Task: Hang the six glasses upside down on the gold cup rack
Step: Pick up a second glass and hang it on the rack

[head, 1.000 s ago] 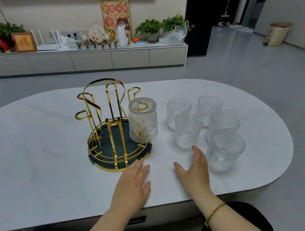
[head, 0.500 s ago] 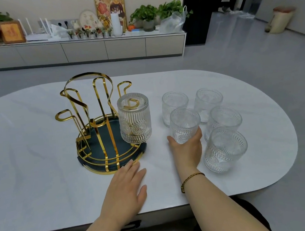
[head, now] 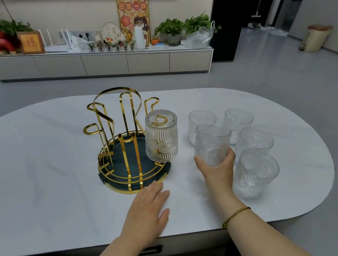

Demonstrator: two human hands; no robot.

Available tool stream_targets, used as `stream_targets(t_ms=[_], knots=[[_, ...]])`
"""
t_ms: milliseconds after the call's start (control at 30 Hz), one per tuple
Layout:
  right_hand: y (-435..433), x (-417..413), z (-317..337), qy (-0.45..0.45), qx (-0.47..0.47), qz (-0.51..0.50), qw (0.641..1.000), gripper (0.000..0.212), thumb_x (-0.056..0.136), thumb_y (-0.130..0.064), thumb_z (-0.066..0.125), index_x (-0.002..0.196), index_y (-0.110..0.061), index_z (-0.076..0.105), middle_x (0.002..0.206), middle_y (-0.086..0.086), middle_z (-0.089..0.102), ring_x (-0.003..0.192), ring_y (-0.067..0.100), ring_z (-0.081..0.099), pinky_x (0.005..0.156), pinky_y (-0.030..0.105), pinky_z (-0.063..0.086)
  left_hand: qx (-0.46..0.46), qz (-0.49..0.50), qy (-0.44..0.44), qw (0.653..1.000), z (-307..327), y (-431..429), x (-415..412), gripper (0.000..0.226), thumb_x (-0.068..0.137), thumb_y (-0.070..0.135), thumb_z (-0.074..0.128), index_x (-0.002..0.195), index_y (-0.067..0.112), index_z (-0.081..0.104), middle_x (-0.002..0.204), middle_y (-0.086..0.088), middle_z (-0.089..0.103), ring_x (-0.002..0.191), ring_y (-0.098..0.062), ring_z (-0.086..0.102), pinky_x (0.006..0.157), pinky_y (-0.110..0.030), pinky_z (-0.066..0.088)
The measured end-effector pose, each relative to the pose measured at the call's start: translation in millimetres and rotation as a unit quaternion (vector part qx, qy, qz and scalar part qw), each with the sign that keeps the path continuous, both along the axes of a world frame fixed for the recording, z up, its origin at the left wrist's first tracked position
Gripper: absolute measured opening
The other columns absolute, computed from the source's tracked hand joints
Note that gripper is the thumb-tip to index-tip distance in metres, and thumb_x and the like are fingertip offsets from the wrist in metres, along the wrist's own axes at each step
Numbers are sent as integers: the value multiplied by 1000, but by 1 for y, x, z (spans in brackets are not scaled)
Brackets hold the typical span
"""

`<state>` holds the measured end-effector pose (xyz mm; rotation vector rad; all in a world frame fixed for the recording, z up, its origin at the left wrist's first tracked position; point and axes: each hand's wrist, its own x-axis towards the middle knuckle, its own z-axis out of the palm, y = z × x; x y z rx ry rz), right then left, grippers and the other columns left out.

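step: pick second glass | right hand [head: 216, 171] wrapped around ribbed glass [head: 211, 144] among four upright glasses on worktop [head: 43, 185] | left hand [head: 146, 209] flat, spread | one glass [head: 161, 136] hung on gold cup rack [head: 122, 137] | advice: lift clear of neighbours, invert, lower over free prong

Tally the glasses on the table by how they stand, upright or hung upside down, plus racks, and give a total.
Upright glasses: 5, one gripped by the right hand, others at
Hung glass: 1
Rack: 1
Total: 7
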<state>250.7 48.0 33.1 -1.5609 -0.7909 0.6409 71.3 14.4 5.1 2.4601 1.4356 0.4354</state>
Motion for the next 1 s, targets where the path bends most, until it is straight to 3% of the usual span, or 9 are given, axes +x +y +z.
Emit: stream_targets(t_ms=[100,167,233,333,467,633,733,867,1000], knots=[[-3,5,28,-24,43,57,997,67,62,-21,74,119,-26,40,123,-1,49,111,15,48,85,22,41,29,-13,-18,999,22,-7,-7,42,69,18,76,108,18,60,121,-7,61,114,-23,55,93,-39,47],[-1,6,50,-38,67,96,992,58,62,-20,73,110,-33,43,113,-5,53,102,11,52,74,15,42,99,-7,-63,993,37,-7,-12,32,64,16,79,93,16,67,98,-5,72,95,-20,65,75,-35,55],[3,6,71,-29,75,124,989,56,63,-21,73,107,-35,42,104,-11,54,94,6,54,71,16,44,141,-1,-132,981,61,-3,-17,22,76,20,56,92,10,68,94,-7,72,99,-14,56,88,-29,44],[12,10,104,-17,50,131,990,54,63,-21,74,101,-29,35,90,-10,48,82,8,56,74,33,52,198,32,-186,962,99,9,-30,35,79,20,41,99,4,64,100,-14,69,105,-17,48,95,-28,34],[28,19,145,-68,22,156,985,57,63,-26,74,106,-21,38,96,-3,50,87,18,56,74,37,53,216,88,-109,966,120,27,-33,42,80,15,62,119,5,51,126,-19,56,122,-37,45,101,-43,19],[55,18,183,-224,-41,164,960,76,61,-39,75,121,-17,34,122,12,49,97,22,48,68,27,40,165,65,-44,983,106,44,-28,55,93,34,39,139,18,15,152,0,20,140,-14,7,105,-25,-11],[70,10,199,-333,-44,185,923,80,60,-38,75,122,-13,32,128,8,43,96,17,41,66,26,36,154,62,-43,985,104,46,-30,53,92,36,40,138,18,21,149,0,27,139,-14,12,105,-25,-10],[92,-8,208,-390,-75,221,891,77,61,-36,75,121,-13,33,106,1,40,86,18,43,49,18,32,143,58,-36,987,105,47,-33,54,90,35,46,137,18,26,147,0,32,138,-16,19,106,-27,-4],[114,-28,203,-428,-99,260,860,79,64,-36,74,125,-11,30,117,6,44,87,18,42,50,18,32,182,50,-26,982,108,45,-34,43,78,16,65,118,4,52,119,-13,63,115,-31,54,96,-55,35]])
